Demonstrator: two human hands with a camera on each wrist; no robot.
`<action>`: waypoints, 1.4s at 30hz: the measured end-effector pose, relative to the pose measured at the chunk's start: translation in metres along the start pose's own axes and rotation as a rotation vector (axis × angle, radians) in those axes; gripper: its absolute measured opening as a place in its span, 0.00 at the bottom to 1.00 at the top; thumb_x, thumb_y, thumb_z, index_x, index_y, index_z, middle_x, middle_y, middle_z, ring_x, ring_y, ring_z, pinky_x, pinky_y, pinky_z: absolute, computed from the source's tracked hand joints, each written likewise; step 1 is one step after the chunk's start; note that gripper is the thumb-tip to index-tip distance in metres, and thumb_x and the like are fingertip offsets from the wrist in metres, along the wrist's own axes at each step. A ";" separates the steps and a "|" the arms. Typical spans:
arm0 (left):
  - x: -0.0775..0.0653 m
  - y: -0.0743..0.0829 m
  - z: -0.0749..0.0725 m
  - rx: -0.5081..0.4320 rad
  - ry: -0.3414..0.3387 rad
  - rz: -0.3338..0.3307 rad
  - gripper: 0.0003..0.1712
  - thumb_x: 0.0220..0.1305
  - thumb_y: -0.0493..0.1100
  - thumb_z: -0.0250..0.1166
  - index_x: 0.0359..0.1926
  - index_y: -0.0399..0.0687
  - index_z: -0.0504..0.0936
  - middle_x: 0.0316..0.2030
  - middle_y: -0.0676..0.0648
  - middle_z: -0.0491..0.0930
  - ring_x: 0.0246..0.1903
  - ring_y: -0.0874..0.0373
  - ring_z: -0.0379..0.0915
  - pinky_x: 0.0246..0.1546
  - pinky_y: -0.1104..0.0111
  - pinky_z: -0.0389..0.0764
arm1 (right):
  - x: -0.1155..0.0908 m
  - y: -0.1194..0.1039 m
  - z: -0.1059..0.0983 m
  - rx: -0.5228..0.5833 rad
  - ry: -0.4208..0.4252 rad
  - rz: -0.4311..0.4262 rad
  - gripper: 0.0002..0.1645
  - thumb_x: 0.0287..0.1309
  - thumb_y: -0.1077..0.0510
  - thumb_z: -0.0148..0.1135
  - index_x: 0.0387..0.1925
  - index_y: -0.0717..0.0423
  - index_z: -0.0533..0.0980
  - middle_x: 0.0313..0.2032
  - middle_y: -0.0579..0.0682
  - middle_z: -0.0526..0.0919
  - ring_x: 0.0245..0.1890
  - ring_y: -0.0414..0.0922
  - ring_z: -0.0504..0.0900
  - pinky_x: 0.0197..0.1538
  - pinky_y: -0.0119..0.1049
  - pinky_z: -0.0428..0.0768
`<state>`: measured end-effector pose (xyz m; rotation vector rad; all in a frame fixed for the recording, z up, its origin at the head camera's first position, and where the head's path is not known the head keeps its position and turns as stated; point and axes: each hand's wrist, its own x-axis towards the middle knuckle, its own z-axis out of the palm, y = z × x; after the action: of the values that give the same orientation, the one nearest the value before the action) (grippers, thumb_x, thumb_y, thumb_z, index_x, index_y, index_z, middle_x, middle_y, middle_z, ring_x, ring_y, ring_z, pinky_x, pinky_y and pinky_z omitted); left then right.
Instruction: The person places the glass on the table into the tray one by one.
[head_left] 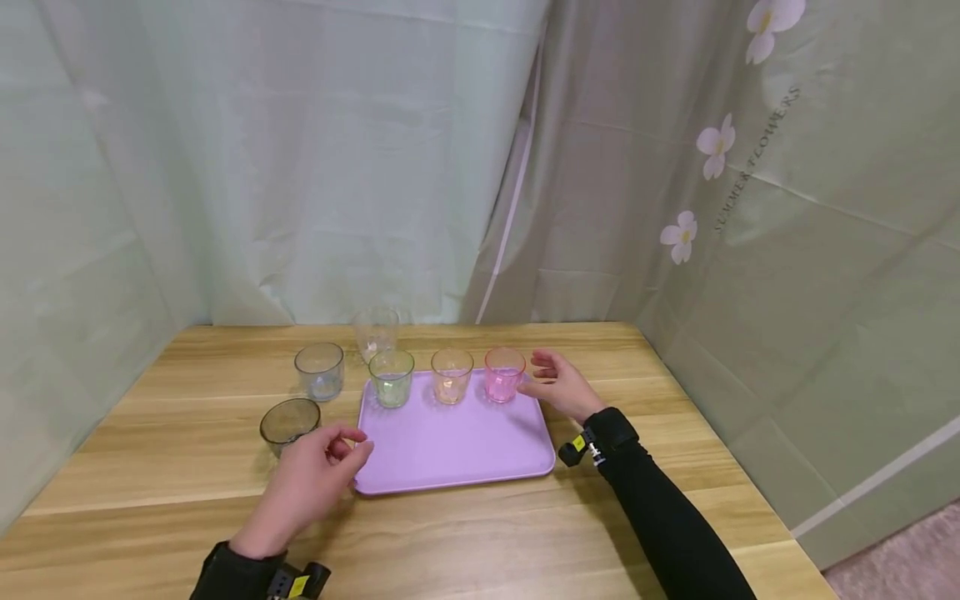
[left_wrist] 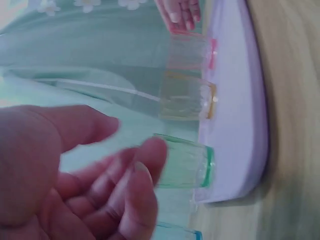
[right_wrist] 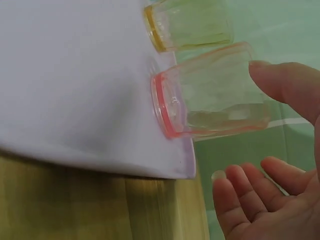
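A pink glass [head_left: 505, 382], an orange glass [head_left: 452, 385] and a green glass [head_left: 392, 387] stand upright in a row along the far side of a purple tray [head_left: 457, 450]. My right hand [head_left: 561, 385] is just right of the pink glass; in the right wrist view its thumb [right_wrist: 285, 85] is at the glass's rim, with the other fingers spread below. Loosely bent, my left hand [head_left: 315, 475] hovers by the tray's left edge with a gap between thumb and fingertips. It holds nothing and partly hides a dark grey glass [head_left: 288, 419].
A bluish glass [head_left: 321, 375] stands on the wooden table [head_left: 187, 467] left of the tray. Behind the green glass is a taller clear glass [head_left: 377, 329]. Pale curtains [head_left: 360, 167] hang at the table's back, and a flowered one [head_left: 787, 292] lines the right side.
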<state>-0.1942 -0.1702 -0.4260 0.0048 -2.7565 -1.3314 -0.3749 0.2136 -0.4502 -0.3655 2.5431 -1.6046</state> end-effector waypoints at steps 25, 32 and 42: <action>0.010 -0.009 -0.045 -0.232 0.343 0.195 0.21 0.77 0.45 0.72 0.65 0.45 0.85 0.45 0.71 0.83 0.44 0.74 0.81 0.45 0.87 0.80 | -0.044 0.004 -0.002 -0.170 0.041 0.157 0.25 0.73 0.57 0.70 0.63 0.71 0.79 0.46 0.60 0.88 0.37 0.46 0.87 0.42 0.37 0.89; 0.018 -0.027 -0.059 -0.232 0.371 0.156 0.26 0.77 0.47 0.72 0.69 0.42 0.81 0.49 0.76 0.81 0.49 0.81 0.78 0.50 0.90 0.76 | -0.051 0.007 0.000 -0.179 0.051 0.201 0.25 0.72 0.55 0.71 0.60 0.69 0.81 0.42 0.57 0.87 0.35 0.46 0.85 0.39 0.34 0.86; 0.027 -0.057 -0.067 -0.205 0.289 0.099 0.40 0.77 0.52 0.71 0.80 0.42 0.69 0.74 0.39 0.73 0.67 0.70 0.71 0.55 0.95 0.67 | -0.059 0.020 0.006 -0.104 0.058 0.206 0.22 0.70 0.58 0.72 0.57 0.70 0.83 0.42 0.57 0.89 0.35 0.45 0.85 0.37 0.34 0.88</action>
<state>-0.2178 -0.2591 -0.4275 0.0433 -2.3453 -1.4522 -0.3196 0.2319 -0.4725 -0.0626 2.6137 -1.4336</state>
